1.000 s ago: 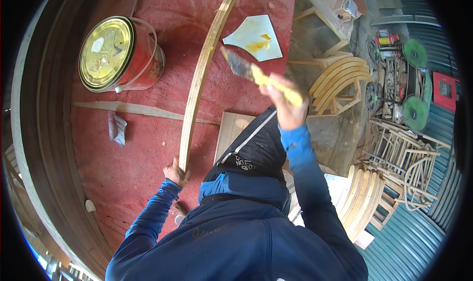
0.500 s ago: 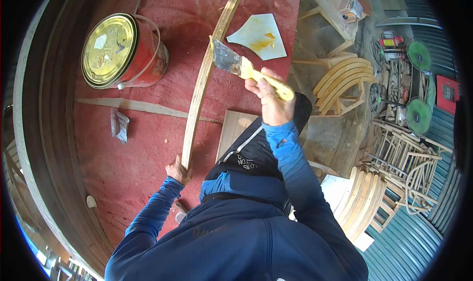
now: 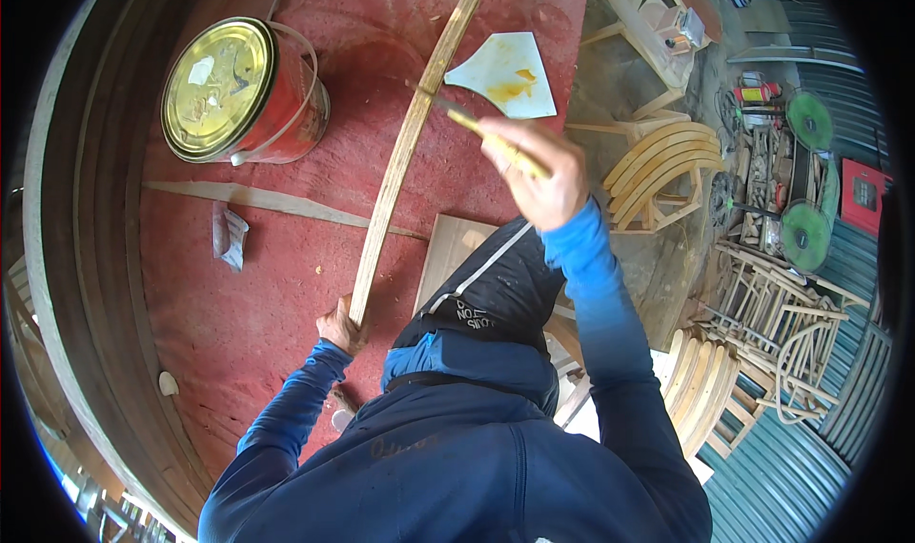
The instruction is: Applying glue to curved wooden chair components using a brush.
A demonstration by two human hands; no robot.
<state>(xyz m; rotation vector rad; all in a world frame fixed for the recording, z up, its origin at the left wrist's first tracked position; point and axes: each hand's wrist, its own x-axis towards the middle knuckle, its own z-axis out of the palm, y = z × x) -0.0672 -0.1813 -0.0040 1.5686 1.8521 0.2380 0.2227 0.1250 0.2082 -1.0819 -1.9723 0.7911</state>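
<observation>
A long curved wooden strip runs from the top edge down to my left hand, whose fingers wrap round its near end. My right hand grips the yellow handle of a putty knife. The blade is seen almost edge-on, its tip at the strip's upper part. A white plate smeared with yellow-brown paste lies on the red surface, just right of the strip and beyond my right hand.
A red bucket with a gold lid stands at the left on the red surface. Near it lies a small crumpled packet. Dark curved boards line the left side. Stacked curved wooden pieces and green fans are at the right.
The putty knife has turned from showing its flat face to nearly edge-on, against the strip. My right hand has shifted right and rolled over. My left hand keeps its hold.
</observation>
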